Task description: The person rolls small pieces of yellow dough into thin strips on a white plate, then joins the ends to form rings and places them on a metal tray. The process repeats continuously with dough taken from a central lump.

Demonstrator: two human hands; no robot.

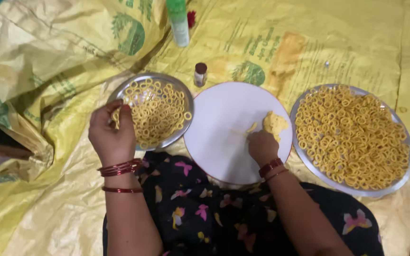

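My left hand (111,133) hovers at the near-left rim of a small steel plate (174,85) holding several yellow dough rings, with a ring pinched between thumb and fingers. My right hand (262,146) rests on a round white board (224,132), fingers curled on a small piece of yellow dough next to a lump of dough (275,123). A thin dough strip (252,127) lies beside it. Red bangles circle both wrists.
A large steel plate (397,182) heaped with dough rings sits at the right. A small brown-capped bottle (200,74) and a green-and-white bottle (179,21) stand behind the board. Everything lies on a crumpled yellow plastic sheet (48,71). My dark butterfly-print lap (205,213) is below.
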